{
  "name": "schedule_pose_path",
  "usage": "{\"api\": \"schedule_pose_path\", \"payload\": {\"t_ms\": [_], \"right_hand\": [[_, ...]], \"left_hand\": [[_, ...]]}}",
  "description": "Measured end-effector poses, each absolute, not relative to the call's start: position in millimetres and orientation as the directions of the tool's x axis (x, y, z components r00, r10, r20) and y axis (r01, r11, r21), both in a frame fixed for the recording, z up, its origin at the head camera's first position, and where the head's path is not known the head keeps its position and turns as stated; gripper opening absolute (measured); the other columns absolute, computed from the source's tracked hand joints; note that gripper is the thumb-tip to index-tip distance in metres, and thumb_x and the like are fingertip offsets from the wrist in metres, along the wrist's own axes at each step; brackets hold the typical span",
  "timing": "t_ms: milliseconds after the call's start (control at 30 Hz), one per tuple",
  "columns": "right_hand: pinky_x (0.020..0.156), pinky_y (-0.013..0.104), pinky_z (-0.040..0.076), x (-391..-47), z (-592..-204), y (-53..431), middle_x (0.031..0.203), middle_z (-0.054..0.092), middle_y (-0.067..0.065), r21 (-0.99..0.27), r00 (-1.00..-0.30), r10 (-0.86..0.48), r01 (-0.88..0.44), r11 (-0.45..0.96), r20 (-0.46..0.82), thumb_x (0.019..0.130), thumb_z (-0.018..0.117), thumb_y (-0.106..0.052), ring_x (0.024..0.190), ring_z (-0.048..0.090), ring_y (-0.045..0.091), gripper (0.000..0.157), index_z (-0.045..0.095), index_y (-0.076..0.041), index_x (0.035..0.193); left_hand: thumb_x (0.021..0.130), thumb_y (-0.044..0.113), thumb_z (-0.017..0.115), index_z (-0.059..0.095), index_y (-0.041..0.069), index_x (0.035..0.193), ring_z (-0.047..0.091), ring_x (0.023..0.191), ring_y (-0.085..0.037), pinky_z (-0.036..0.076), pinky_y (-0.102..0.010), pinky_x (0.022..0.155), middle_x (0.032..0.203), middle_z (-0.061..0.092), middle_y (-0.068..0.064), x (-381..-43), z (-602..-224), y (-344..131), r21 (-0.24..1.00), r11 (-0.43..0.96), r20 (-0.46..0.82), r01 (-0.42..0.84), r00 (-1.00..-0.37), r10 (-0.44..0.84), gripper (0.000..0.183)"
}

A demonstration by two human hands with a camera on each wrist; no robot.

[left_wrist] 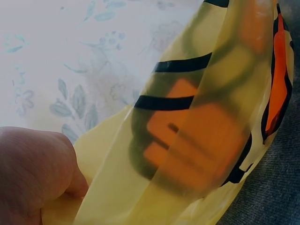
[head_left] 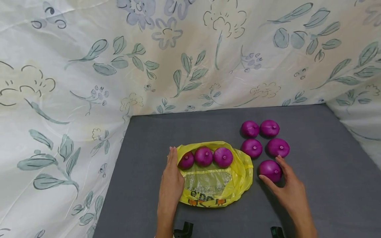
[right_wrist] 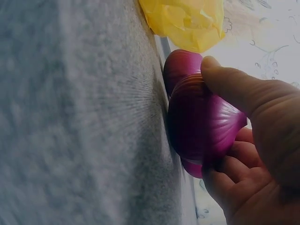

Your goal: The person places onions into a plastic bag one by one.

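Note:
A yellow plastic bag point(head_left: 205, 198) with dark and orange print lies spread on the grey table, three red onions point(head_left: 203, 156) at its open mouth. My left hand point(head_left: 172, 185) holds the bag's left edge, its fingers pointing away along the rim. In the left wrist view, the yellow plastic point(left_wrist: 108, 187) runs up against that hand point(left_wrist: 35, 173). To the right of the bag, my right hand point(head_left: 290, 188) grips a red onion point(head_left: 269, 171) between thumb and fingers. The right wrist view shows this onion point(right_wrist: 201, 119) close to the table surface, the thumb across its side.
Several more red onions point(head_left: 251, 148) sit in loose pairs just beyond the gripped one, right of the bag. Floral cloth point(head_left: 190, 66) hangs behind the grey table point(head_left: 143, 158) and along both sides. Black pieces point(head_left: 184, 229) show by both wrists.

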State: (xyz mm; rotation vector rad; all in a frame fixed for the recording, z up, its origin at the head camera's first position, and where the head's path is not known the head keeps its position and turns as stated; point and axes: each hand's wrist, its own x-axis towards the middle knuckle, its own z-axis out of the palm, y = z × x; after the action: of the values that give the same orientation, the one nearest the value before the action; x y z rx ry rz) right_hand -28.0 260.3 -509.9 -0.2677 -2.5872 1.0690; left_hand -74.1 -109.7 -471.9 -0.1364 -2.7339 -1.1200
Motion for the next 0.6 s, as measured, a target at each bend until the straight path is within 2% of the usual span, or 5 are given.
{"api": "schedule_pose_path", "payload": {"t_ms": [133,233,333,433,600], "right_hand": [[0.099,-0.004,0.021,-28.0,-510.7,261.2,0.163,0.048,0.007,-0.705,-0.929,0.279,0.028,0.709,0.244,0.082,0.095,-0.032,0.139,0.038,-0.005,0.09,0.05,-0.016,0.159],[0.098,-0.004,0.022,-28.1,-510.9,261.4,0.161,0.051,0.01,-0.7,-0.93,0.271,0.02,0.714,0.249,0.082,0.094,-0.032,0.14,0.042,0.002,0.087,0.053,-0.014,0.156],[0.097,-0.004,0.022,-27.8,-510.6,261.2,0.157,0.055,0.012,-0.7,-0.93,0.271,0.021,0.714,0.248,0.083,0.094,-0.032,0.14,0.044,0.001,0.084,0.055,-0.014,0.154],[0.096,-0.004,0.025,-27.4,-509.7,261.0,0.153,0.059,0.013,-0.71,-0.93,0.283,0.034,0.703,0.236,0.083,0.093,-0.032,0.138,0.047,0.0,0.081,0.057,-0.017,0.154],[0.091,-0.005,0.028,-27.2,-507.6,260.1,0.149,0.062,0.014,-0.718,-0.93,0.302,0.065,0.693,0.209,0.084,0.093,-0.033,0.134,0.059,0.023,0.079,0.058,-0.022,0.154]], "left_hand": [[0.108,-0.007,0.039,0.026,0.01,0.169,0.024,0.159,-0.029,0.047,-0.053,0.11,0.175,0.018,-0.004,-74.2,-472.5,-109.3,0.678,0.718,0.202,0.156,-0.979,0.022,0.065],[0.107,-0.008,0.04,0.025,0.011,0.169,0.023,0.159,-0.028,0.056,-0.047,0.086,0.175,0.018,-0.004,-74.5,-472.0,-108.6,0.673,0.723,0.195,0.155,-0.98,0.028,0.067],[0.106,-0.009,0.041,0.024,0.011,0.17,0.024,0.159,-0.029,0.046,-0.041,0.066,0.175,0.018,-0.005,-75.0,-471.2,-108.4,0.667,0.729,0.192,0.155,-0.981,0.032,0.068],[0.106,-0.009,0.042,0.023,0.012,0.17,0.024,0.159,-0.029,0.042,-0.034,0.063,0.175,0.018,-0.004,-75.8,-470.8,-108.7,0.664,0.732,0.188,0.151,-0.982,0.032,0.07],[0.106,-0.009,0.041,0.024,0.012,0.17,0.025,0.159,-0.03,0.032,-0.03,0.053,0.175,0.019,-0.005,-74.9,-471.0,-109.8,0.668,0.728,0.19,0.152,-0.981,0.031,0.069]]}}
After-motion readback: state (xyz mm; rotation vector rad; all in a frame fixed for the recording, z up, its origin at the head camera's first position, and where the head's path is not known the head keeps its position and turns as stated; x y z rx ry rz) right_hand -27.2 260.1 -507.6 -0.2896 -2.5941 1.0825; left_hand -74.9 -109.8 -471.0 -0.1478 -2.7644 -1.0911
